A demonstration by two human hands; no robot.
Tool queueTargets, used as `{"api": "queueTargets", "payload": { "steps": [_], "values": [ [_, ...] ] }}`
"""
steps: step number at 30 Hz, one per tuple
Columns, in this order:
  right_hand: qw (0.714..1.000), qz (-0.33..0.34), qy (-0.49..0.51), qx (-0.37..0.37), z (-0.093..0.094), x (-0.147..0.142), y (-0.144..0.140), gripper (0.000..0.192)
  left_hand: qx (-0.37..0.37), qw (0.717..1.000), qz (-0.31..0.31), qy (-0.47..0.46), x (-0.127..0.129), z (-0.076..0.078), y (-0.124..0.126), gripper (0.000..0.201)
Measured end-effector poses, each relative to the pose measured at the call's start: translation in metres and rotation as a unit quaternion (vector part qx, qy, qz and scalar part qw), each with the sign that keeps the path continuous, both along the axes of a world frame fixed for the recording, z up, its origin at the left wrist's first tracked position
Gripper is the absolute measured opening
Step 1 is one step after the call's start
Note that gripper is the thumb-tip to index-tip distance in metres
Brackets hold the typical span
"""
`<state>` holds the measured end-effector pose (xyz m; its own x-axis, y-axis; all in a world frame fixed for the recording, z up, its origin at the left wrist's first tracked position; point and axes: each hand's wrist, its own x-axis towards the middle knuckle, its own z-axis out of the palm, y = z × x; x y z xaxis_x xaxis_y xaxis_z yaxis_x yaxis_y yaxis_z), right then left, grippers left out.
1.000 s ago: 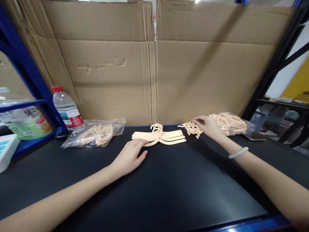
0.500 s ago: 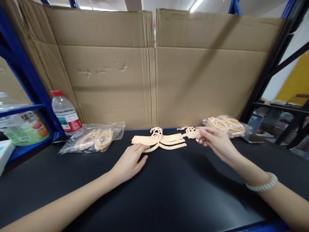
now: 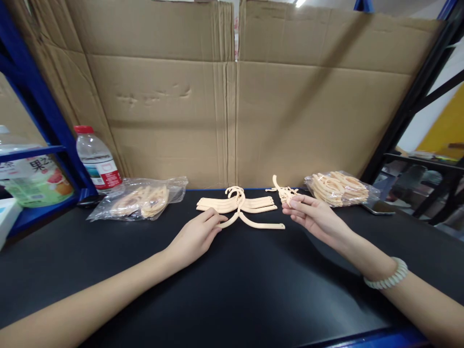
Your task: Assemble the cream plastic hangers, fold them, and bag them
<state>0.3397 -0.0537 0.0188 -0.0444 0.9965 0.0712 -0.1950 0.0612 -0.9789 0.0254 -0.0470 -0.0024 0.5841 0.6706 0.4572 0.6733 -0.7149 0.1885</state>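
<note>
Cream plastic hangers (image 3: 255, 206) lie stacked on the black tabletop, their hooks toward the cardboard. The nearest hanger (image 3: 263, 225) is set apart in front, its two arms spread. My left hand (image 3: 194, 234) pinches the left arm of this hanger, fingertips covering its end. To the right, my right hand (image 3: 315, 215) is closed, thumb against fingers, at a small pile of cream plastic pieces (image 3: 288, 192). A curved cream plastic piece (image 3: 277, 183) rises from the pile toward its fingertips; its lower end is hidden among the others.
Clear bags of cream plastic parts lie at left (image 3: 141, 200) and right (image 3: 339, 187). A red-capped bottle (image 3: 97, 162) stands at back left. A phone (image 3: 379, 208) lies beside the right bag. Cardboard (image 3: 163, 125) walls the back of the table.
The front hanger has come toward me, away from the stack, with my left hand on it. My right hand has shifted slightly left and down, and a curved piece now sticks up from the pile.
</note>
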Motion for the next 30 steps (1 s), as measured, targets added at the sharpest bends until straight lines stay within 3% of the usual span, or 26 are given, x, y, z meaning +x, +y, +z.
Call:
{"api": "queueTargets", "payload": {
  "steps": [4,13,22,30],
  "values": [
    [1.0,0.01,-0.013,0.0,-0.003,0.002,0.004,0.033,0.015,1.0,-0.007,-0.018,-0.001,0.0,0.0,0.031],
    [1.0,0.015,0.016,-0.023,-0.017,-0.001,0.012,0.027,0.042,0.996,0.008,-0.079,0.001,0.003,-0.002,0.02],
    [0.996,0.084,-0.012,-0.036,-0.014,-0.003,0.007,0.03,0.045,0.993,0.017,-0.105,0.003,0.006,-0.005,0.015],
    [0.987,0.137,0.038,-0.07,-0.01,-0.004,0.002,0.024,0.046,0.993,0.006,-0.11,0.003,0.006,-0.004,0.015]
  ]
}}
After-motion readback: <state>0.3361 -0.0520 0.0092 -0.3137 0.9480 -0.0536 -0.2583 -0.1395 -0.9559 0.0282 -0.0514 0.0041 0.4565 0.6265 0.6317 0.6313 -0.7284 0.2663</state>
